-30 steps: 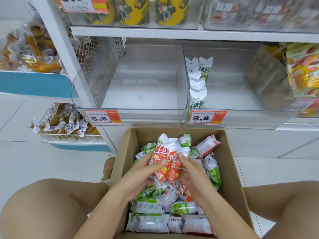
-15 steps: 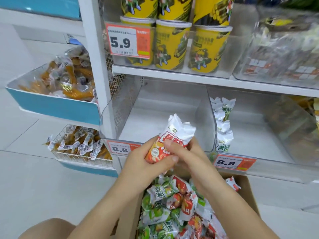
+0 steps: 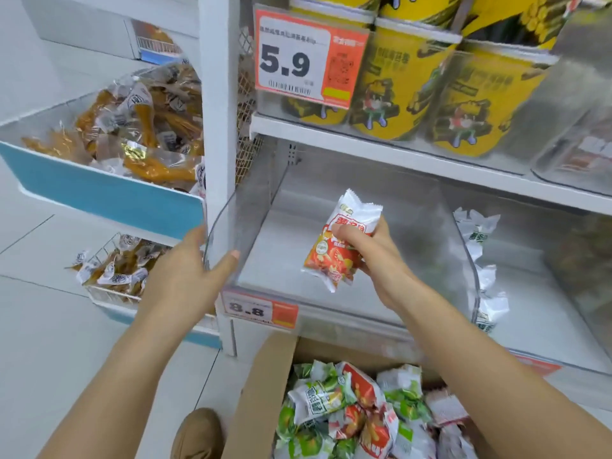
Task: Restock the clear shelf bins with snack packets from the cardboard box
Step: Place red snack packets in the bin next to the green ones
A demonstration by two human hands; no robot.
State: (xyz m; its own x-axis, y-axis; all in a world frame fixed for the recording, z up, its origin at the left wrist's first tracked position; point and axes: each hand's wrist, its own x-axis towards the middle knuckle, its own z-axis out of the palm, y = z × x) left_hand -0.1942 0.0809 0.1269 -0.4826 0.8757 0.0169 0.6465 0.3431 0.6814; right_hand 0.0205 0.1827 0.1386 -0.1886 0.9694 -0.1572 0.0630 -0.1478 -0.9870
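Your right hand (image 3: 374,256) pinches a red-and-white snack packet (image 3: 341,241), holding it over the open front of the clear bin (image 3: 414,226). Your left hand (image 3: 185,276) grips that bin's curved left wall, thumb inside. The bin sits on a white shelf (image 3: 381,150) with an 8.8 price tag (image 3: 260,308) below. Beneath it, the cardboard box (image 3: 261,392) stands on the pale tiled floor (image 3: 49,326), heaped with green and red packets (image 3: 347,409). Yellow tubs (image 3: 397,81) line the shelf above.
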